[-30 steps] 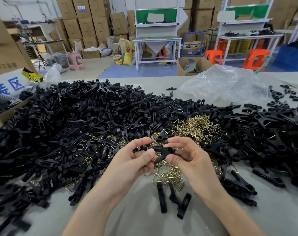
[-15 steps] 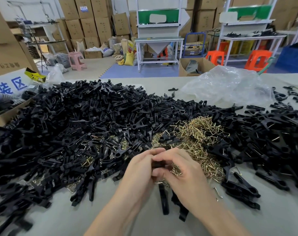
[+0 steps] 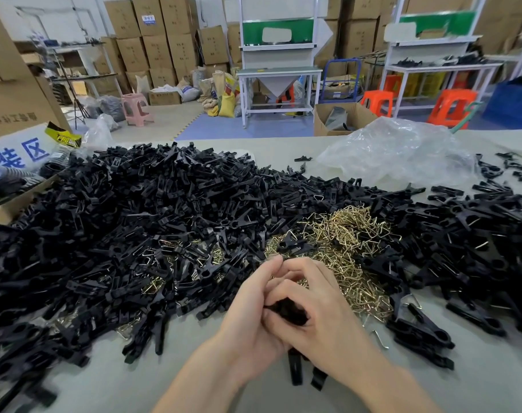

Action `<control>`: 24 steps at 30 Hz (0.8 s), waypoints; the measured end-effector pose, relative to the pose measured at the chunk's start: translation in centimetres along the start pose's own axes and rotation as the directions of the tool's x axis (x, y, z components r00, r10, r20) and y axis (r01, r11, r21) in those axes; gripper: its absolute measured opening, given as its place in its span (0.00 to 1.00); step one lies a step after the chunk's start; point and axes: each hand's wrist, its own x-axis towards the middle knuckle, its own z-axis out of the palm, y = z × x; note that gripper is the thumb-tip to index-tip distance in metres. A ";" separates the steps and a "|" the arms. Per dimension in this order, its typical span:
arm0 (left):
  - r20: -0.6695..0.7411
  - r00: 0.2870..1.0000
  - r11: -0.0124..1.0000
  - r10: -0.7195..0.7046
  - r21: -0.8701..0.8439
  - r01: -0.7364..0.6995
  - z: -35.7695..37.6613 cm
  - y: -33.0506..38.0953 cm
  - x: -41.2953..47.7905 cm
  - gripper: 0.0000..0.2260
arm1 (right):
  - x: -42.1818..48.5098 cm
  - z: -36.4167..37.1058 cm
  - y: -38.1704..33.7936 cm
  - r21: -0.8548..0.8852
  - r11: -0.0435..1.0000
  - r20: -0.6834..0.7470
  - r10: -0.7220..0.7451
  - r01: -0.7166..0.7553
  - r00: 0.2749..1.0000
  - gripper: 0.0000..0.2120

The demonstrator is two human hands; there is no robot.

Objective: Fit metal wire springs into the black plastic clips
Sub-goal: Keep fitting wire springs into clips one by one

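Left hand (image 3: 247, 326) and right hand (image 3: 322, 320) pressed together above near edge of table (image 3: 128, 383). Fingers of both curled round one black clip (image 3: 289, 311) — only its dark middle part seen between palms. Spring inside grip: cannot be told. Wire springs (image 3: 343, 242), gold-coloured, heaped just beyond hands and ringed by large pile of black clips (image 3: 164, 219) spread left and right across table. Two loose clip pieces (image 3: 295, 371) lying directly below wrists. Crumpled clear plastic bag (image 3: 396, 150) noted at far right.

On the worktop (image 3: 110, 380), wire springs (image 3: 346, 242) are piled amid the heaped clips (image 3: 152, 222), with a plastic bag (image 3: 396, 153) laid behind them.
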 end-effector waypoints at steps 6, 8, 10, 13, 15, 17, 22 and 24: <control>-0.066 0.992 0.993 0.104 0.064 -0.100 0.6 -0.6 0.3 0.18 | 0.1 0.0 -0.2 0.032 0.999 0.034 0.024 -0.025 0.999 0.05; -0.079 0.990 0.990 0.119 0.079 -0.113 0.5 -0.7 0.4 0.20 | 0.1 0.1 -0.2 0.035 0.999 0.043 0.030 -0.032 0.999 0.05; -0.080 0.988 0.988 0.129 0.101 -0.120 0.3 -0.8 0.5 0.22 | 0.1 0.2 -0.1 0.030 0.999 0.048 0.033 -0.035 0.998 0.05; -0.092 0.986 0.984 0.138 0.129 -0.126 0.2 -0.9 0.8 0.23 | 0.1 0.3 0.1 0.013 1.000 0.045 0.024 -0.025 0.999 0.05; -0.112 0.984 0.985 0.140 0.119 -0.127 0.2 -1.0 0.8 0.23 | 0.2 0.4 0.1 0.016 1.000 0.050 0.019 -0.020 0.999 0.06; -0.123 0.982 0.985 0.142 0.117 -0.127 0.2 -1.0 0.8 0.23 | 0.2 0.4 0.1 0.016 1.000 0.051 0.013 -0.014 0.999 0.08; -0.129 0.978 0.982 0.164 0.117 -0.149 0.0 -1.3 0.9 0.23 | 0.1 0.3 0.4 0.008 1.000 0.062 0.000 -0.001 0.998 0.07; -0.105 0.980 0.981 0.170 0.108 -0.159 -0.2 -1.1 0.9 0.22 | 0.0 0.2 0.7 0.004 1.000 0.038 -0.018 0.018 0.999 0.06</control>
